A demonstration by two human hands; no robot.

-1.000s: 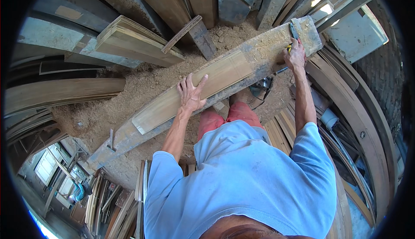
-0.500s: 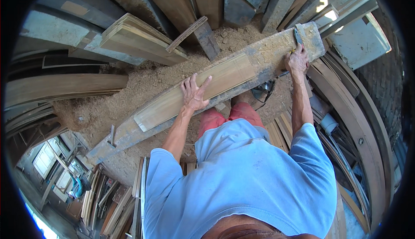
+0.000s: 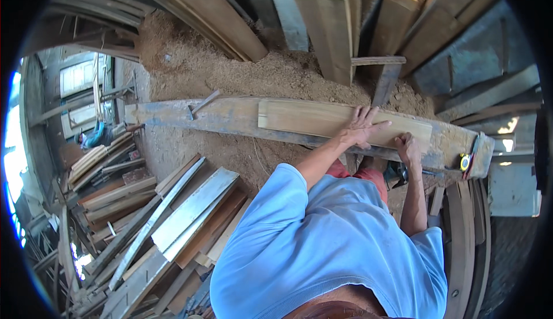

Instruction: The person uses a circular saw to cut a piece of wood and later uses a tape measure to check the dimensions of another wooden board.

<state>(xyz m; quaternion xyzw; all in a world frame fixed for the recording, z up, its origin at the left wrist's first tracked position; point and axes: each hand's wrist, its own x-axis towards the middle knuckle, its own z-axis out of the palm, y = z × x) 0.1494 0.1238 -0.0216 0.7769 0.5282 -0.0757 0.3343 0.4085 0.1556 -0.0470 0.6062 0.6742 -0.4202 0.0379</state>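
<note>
Planks (image 3: pixel 325 34) lean beyond the table (image 3: pixel 227 116); stacked boards (image 3: pixel 193 209) lie before its left half; a tape measure (image 3: pixel 465 161) sits at its right end. On it, right of middle, rests the pale board (image 3: pixel 305 116) — hands apart, the left hand (image 3: pixel 362 127) spread flat, the right hand (image 3: pixel 408 148) curled, grip unclear.

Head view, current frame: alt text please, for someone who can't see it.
A person's left hand lies spread on a pale board; the right hand is curled at its near edge. The board lies on a long, worn bench, with a tape measure near its right end. Sawdust covers the ground beyond.
</note>
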